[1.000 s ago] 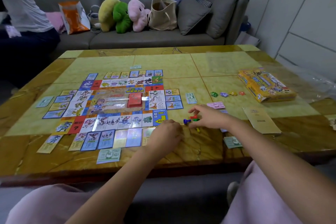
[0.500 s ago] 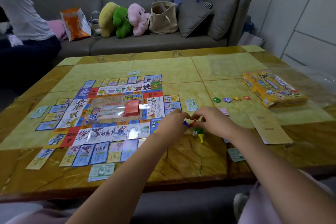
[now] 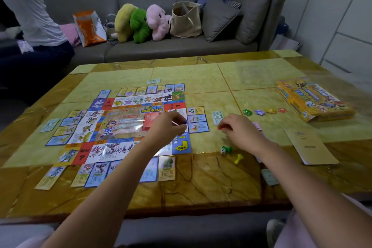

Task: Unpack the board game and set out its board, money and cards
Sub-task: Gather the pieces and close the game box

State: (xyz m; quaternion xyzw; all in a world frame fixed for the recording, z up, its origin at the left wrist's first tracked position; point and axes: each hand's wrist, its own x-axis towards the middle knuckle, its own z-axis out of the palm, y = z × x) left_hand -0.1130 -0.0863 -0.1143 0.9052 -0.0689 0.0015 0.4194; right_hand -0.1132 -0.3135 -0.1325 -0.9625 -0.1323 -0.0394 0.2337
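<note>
Your left hand (image 3: 169, 126) pinches a blue pawn (image 3: 185, 122) above the game board (image 3: 124, 121). Your right hand (image 3: 239, 130) pinches a red pawn (image 3: 219, 127) over the table (image 3: 201, 179).

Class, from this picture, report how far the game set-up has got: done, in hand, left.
Done: the colourful square game board lies open, picture cards ranged round it. In hand: the left hand pinches a blue pawn, the right hand a red pawn. Left: green pawn, yellow pawn and white die lie loose beside the board.
</note>
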